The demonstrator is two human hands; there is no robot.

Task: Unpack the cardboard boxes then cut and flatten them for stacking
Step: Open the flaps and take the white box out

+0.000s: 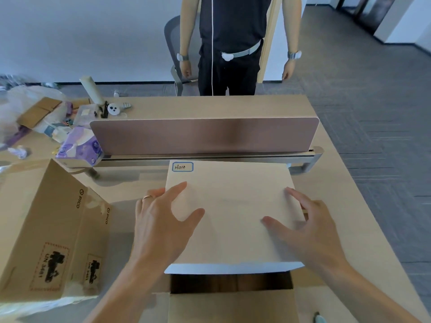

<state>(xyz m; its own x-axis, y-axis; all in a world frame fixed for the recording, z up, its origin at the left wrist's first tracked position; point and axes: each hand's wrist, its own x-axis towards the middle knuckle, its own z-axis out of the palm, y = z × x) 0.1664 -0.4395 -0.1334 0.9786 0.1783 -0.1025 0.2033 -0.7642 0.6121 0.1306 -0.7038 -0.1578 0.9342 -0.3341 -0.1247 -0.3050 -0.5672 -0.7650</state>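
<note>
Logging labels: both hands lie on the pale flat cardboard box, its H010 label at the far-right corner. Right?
No: head view shows the left hand and right hand on the pale flat cardboard box, its H010 label at the far-left corner.

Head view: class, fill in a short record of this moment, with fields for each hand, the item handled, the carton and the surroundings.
left hand: rests on the left side of the pale box, fingers spread, ring on one finger
right hand: rests on its right side, fingers spread
pale box: flat, label reading H010 at its far left corner, above the open carton
open carton: nearest the camera, inside dark
to the left: brown cartons printed PICO
beyond: desk divider, a person standing behind the desk
</note>
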